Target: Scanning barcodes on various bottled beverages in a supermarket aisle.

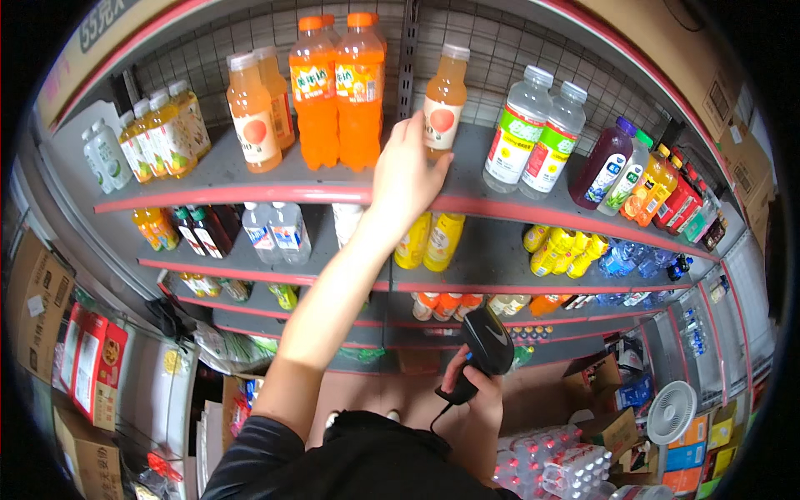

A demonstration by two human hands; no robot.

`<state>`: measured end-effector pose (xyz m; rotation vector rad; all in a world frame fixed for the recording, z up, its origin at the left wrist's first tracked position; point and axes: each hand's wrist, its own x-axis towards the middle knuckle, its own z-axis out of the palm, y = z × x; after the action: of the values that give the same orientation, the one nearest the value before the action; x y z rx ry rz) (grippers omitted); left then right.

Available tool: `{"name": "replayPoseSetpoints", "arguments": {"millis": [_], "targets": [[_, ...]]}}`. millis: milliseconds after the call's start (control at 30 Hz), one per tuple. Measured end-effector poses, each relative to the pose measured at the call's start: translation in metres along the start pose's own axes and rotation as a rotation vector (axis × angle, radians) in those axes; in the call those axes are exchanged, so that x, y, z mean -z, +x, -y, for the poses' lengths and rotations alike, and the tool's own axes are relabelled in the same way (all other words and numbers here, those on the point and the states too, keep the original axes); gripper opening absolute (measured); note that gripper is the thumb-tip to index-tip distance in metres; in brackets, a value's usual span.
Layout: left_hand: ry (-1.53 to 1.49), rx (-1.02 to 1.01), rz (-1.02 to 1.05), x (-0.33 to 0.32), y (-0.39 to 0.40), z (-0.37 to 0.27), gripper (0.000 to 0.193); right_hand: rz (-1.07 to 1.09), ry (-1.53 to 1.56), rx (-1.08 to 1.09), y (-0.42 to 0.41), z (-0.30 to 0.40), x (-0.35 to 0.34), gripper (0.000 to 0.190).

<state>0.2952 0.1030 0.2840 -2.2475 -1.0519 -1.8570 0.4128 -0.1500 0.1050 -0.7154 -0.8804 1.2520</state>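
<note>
My left hand [409, 172] reaches up to the top shelf, its fingers around the lower part of a peach-drink bottle [446, 103] with a white cap. The bottle stands upright at the shelf; whether it bears on the shelf cannot be told. Low in front of my body, my right hand [478, 381] grips the handle of a black corded barcode scanner [487, 340]. Large orange soda bottles [359, 94] stand left of my left hand, with more peach-drink bottles [253, 119] beyond them. Two clear bottles with green and red labels [515, 131] stand to the right.
The shelf's red front edge [487, 209] runs beneath my left wrist. Lower shelves hold yellow bottles [445, 244] and other drinks. Cartons [90, 450] stand at left; shrink-wrapped bottles [550, 462] and a white fan [672, 412] are at lower right. A wire mesh backs the top shelf.
</note>
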Motion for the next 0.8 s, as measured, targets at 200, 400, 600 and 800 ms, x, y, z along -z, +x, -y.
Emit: {"name": "replayPoseSetpoints", "arguments": {"millis": [200,400,600,800], "targets": [[0.184,0.050,-0.512,0.116,-0.007,0.071,0.065,-0.035,0.038,0.023,-0.002,-0.016,-0.013,0.037],[0.378,0.281,-0.243,0.144,0.010,0.150,0.081,-0.075,0.067,0.049,0.010,-0.045,-0.067,0.036],[0.157,0.226,-0.190,0.180,-0.006,0.171,0.060,-0.055,0.094,0.055,0.003,-0.074,-0.124,0.031],[-0.607,0.392,-0.094,0.232,-0.081,0.134,0.055,-0.065,0.103,0.093,0.010,-0.100,-0.151,0.032]]}}
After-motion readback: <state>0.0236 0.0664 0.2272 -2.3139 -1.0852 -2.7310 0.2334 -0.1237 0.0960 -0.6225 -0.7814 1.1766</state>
